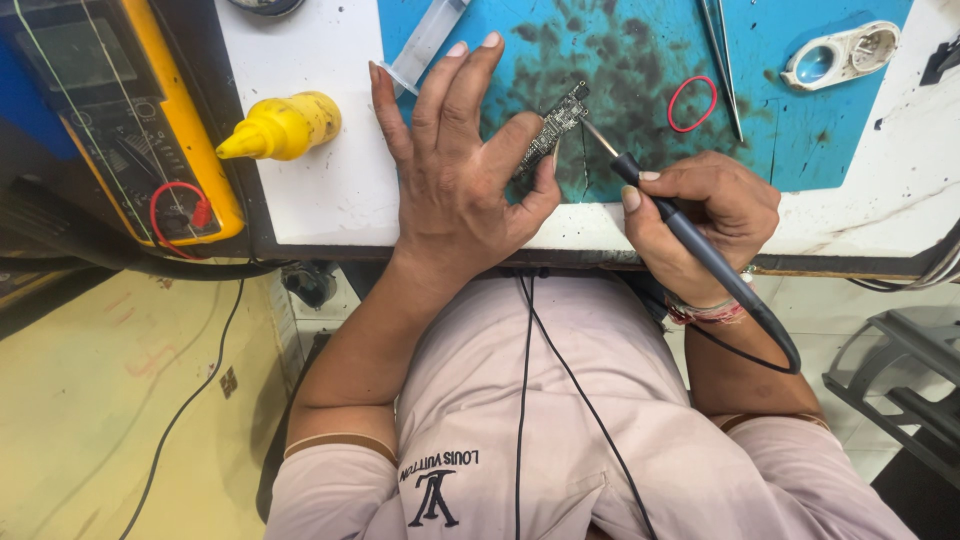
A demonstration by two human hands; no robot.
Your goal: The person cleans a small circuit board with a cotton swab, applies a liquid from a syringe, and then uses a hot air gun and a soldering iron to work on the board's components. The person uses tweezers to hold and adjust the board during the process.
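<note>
Head view, looking straight down at my bench. My left hand [455, 170] pins a small dark circuit board [553, 128] between thumb and forefinger, other fingers spread flat and released over the blue mat [780, 120]. The board sits on the stained, scorched middle patch of that mat, near its front edge. My right hand [705, 215] is clenched around a black soldering iron [690, 235], pen-style; its metal tip points up-left, just beside the board's right end, contact I cannot tell. The iron's cable loops back toward my lap. On the white table [330, 190], left of my hand: a yellow squeeze bottle [285, 125] on its side. On the mat: a red rubber band [692, 103], tweezers [722, 60]. Far left, a yellow multimeter [150, 130].
</note>
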